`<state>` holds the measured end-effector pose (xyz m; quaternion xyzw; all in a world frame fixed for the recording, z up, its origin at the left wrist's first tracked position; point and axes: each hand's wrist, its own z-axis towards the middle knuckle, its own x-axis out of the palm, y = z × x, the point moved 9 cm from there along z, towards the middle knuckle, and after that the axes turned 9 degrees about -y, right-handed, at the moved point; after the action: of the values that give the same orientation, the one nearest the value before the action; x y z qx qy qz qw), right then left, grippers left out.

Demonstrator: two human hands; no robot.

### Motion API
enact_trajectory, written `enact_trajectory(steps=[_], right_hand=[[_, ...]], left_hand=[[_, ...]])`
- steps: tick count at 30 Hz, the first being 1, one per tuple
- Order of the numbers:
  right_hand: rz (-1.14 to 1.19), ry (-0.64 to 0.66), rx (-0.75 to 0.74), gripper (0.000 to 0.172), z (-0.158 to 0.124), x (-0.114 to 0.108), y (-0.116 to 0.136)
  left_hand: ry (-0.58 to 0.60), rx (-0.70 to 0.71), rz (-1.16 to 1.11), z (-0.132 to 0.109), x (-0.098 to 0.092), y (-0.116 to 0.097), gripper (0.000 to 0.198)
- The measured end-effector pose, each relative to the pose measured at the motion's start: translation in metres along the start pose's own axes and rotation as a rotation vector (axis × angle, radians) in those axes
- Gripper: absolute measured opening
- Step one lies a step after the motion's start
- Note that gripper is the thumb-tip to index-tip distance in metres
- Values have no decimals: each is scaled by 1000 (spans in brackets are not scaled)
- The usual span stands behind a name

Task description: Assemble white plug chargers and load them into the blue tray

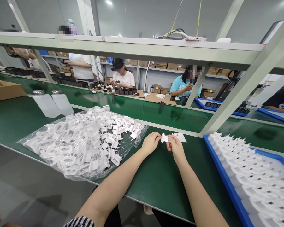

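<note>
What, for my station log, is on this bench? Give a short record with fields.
hands: left hand and right hand pinch one white plug part between them
left of hands: clear bag heaped with loose white parts
right of hands: blue tray, white pieces in rows
rear left: two white bottles
surface: green table
beyond: people at another bench

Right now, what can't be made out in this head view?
Head view only.
Hidden: ends of the white plug part, under fingertips of left hand and right hand; also too small for detail.
Hidden: near corner of the white card, behind the right hand.
Cut off: blue tray, by right and bottom edges.
Blurred: pieces in the clear bag, by film glare.
</note>
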<state>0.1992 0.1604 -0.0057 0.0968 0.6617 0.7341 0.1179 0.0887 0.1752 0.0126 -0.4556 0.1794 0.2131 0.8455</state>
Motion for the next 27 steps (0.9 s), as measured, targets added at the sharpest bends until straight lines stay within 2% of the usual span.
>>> enact_trajectory(steps=[8,13,15,18,20,23,27], right_hand=[[-45,-30,-15,29,1,-3,0],[-140,-35,-31,28,1,-2,-1],[-183,-45,-32,27,2,-4,-3],[-263,-49,-46,27,3,-5,-5],[-379,-35,-123,27,3,-4,-1],[-537,-31,-260,32,2,0,7],[-443,25,-273,40,1,6,9]], left_hand=[[5,26,61,0,0,-2,17],[5,-43,-5,-1,-1,0,15],[13,-148,-118,-2,2,7,15],[65,-449,-419,-7,17,27,16],[104,-611,-591,-12,28,36,16],[163,-722,-713,-14,35,40,17],[341,-834,-843,-21,44,37,18]])
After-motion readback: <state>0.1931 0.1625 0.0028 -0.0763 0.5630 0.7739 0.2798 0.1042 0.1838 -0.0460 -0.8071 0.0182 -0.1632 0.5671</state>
